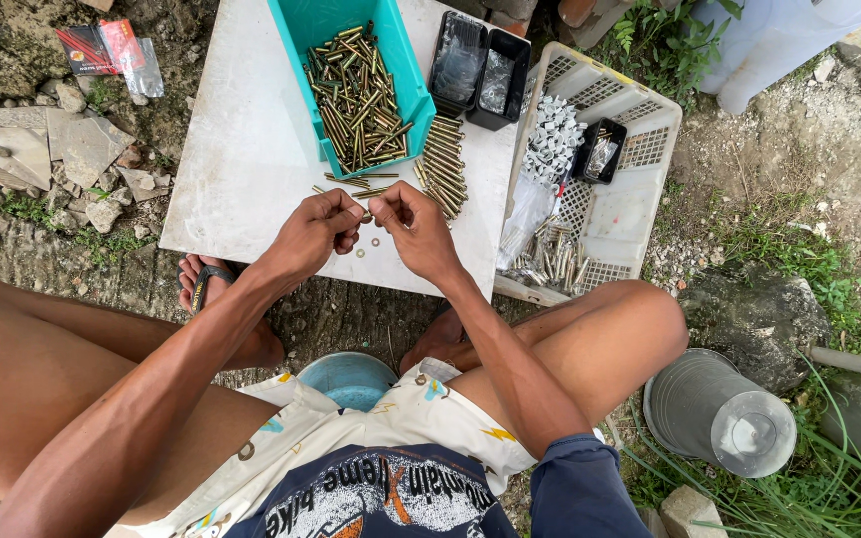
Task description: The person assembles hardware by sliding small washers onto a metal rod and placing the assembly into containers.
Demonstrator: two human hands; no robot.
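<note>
Brass bolt (364, 211) pinched between left hand (313, 231) and right hand (409, 225) fingertips, above white board (241, 149).

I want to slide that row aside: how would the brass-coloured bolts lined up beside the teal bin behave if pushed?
The bolts in the row look like rigid metal, so probably heavy for their size. Being round and lying loose on the smooth white board, they would likely roll and scatter rather than slide together.

white crate (640, 214), grey bucket (719, 413), stones (52, 149), wrapper (102, 48).
</note>
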